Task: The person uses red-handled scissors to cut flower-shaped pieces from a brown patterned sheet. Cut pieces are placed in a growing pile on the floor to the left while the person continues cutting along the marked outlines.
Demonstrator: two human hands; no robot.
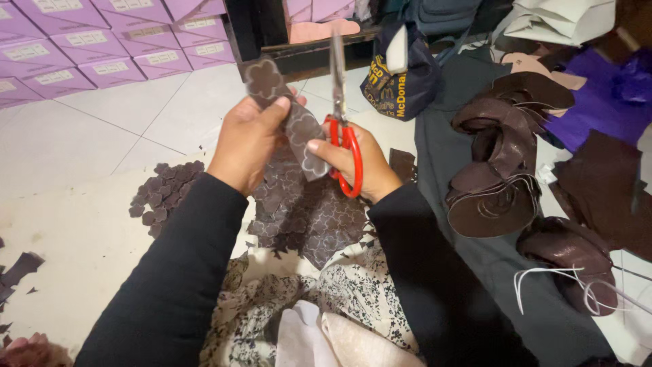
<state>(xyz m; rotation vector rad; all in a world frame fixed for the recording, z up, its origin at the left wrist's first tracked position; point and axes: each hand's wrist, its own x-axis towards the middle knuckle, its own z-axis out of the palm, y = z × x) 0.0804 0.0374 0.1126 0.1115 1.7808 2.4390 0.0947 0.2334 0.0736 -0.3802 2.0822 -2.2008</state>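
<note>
While the left hand [248,139] grips a brown strip [288,119] of flower-shaped outlines, fingers clenched round its upper part w/ thumb on top, the right hand [356,163] holds red-handled scissors [341,115], fingers through the loops and thumb pinching the strip's lower end. Blades point straight up, closed or nearly so, just beside the strip's right edge, not biting into it. Strip sits raised above the lap, between both hands, tilted down toward the right.

Step in hand, by my read: cutting single flower shapes off the strip; this looks like a pause between cuts, strip being re-seated. Next move prob. calls for opening the blades, bringing them round to an outline's edge, and turning the strip w/ the left hand so the cut follows the curve.

Below the hands lies a heap of cut pieces [309,217] on the patterned cloth [326,292] over the lap; a second small pile [163,190] is on the floor [102,129], near the left forearm. Room: open tiled floor to the left up to the purple boxes [61,54] at the far left corner. Right side is crowded: brown shoe uppers [496,170] on dark fabric, a dark bag [397,78] just beyond the scissor tips, so less swing space there.
</note>
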